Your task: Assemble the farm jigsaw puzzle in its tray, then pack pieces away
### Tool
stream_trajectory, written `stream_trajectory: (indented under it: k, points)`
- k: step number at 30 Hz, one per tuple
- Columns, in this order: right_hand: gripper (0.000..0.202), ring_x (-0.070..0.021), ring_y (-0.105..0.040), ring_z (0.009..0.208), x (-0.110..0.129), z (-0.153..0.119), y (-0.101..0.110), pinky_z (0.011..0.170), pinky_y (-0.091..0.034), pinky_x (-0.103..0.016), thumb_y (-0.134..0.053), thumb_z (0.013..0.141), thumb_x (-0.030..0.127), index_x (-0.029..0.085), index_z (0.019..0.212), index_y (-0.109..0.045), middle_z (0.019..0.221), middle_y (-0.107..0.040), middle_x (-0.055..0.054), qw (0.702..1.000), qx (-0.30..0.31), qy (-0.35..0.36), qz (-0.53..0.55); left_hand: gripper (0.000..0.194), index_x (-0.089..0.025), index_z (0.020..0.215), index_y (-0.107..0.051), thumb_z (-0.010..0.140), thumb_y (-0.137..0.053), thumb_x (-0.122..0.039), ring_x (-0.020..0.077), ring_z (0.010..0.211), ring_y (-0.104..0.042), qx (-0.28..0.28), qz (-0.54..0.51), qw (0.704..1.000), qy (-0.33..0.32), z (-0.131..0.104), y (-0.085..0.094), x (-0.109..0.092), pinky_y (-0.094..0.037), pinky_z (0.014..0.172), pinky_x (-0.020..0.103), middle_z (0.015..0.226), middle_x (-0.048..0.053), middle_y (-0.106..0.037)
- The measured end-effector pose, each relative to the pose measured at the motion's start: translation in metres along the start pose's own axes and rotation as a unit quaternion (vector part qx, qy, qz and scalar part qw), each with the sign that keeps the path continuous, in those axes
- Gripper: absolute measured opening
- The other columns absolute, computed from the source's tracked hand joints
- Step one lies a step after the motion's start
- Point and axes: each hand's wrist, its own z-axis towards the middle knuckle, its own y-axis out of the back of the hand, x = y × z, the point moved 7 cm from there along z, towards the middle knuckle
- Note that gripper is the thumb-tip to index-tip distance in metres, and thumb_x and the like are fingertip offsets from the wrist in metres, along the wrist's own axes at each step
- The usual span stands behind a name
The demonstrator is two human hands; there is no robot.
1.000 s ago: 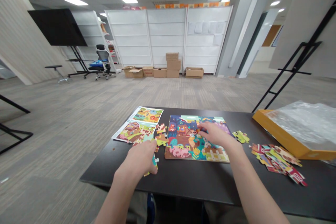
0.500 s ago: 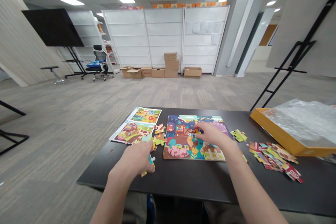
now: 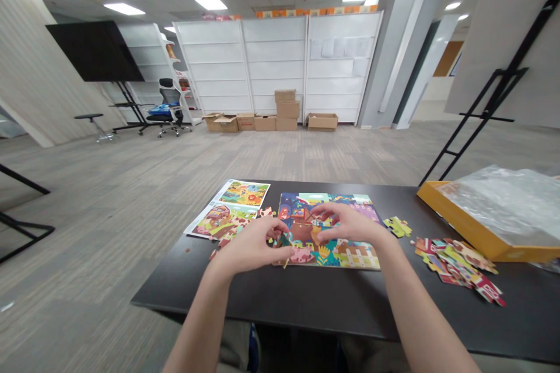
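A colourful jigsaw puzzle (image 3: 324,253) lies on the black table, with farm-like pictures and a white fence on it. Over its left edge, my left hand (image 3: 254,245) pinches a puzzle piece (image 3: 285,241) between thumb and fingers; the piece is tilted and partly hidden. My right hand (image 3: 352,224) hovers above the middle of the puzzle, thumb and fingers apart, with nothing visible between them. Left of the puzzle are loose pieces (image 3: 265,212), partly covered by my left hand, beside a printed picture sheet (image 3: 223,218).
To the right lie a green puzzle piece cluster (image 3: 397,225) and a pile of loose pieces (image 3: 457,265). Behind them stands a yellow box (image 3: 468,221) with clear plastic in it. The table's front edge (image 3: 306,332) runs close to me.
My left hand has moved right and slightly up, carrying a piece from beside the sheet to the puzzle's left edge. My right hand has shifted slightly left, and its fingers have spread.
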Motion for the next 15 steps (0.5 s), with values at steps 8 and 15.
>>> stream_trajectory:
  k: [8, 15]
  points:
    - [0.037, -0.0184, -0.068, 0.081, 0.013, 0.000, -0.009, 0.074, -0.055, -0.030, -0.076, 0.075, 0.034, 0.018, 0.107, -0.065, 0.090, -0.072, -0.003, 0.986, 0.032, 0.043, 0.158, 0.043, -0.017, 0.097, -0.072, 0.085, -0.062, -0.057, 0.0228, 0.087, -0.069, -0.185, -0.004, 0.981, 0.064, 0.053, -0.032, -0.015, -0.052, 0.080, 0.033, 0.098, 0.010, -0.072]
    - [0.042, -0.0150, -0.066, 0.070, -0.033, -0.001, -0.001, 0.064, -0.051, -0.025, -0.071, 0.074, 0.022, 0.020, 0.114, -0.057, 0.077, -0.065, 0.003, 0.991, -0.034, -0.010, 0.133, 0.028, -0.016, 0.108, -0.070, 0.089, -0.062, -0.036, 0.0231, 0.088, -0.068, -0.126, 0.041, 0.991, 0.006, 0.077, -0.062, -0.015, -0.052, 0.082, 0.034, 0.096, 0.009, -0.068]
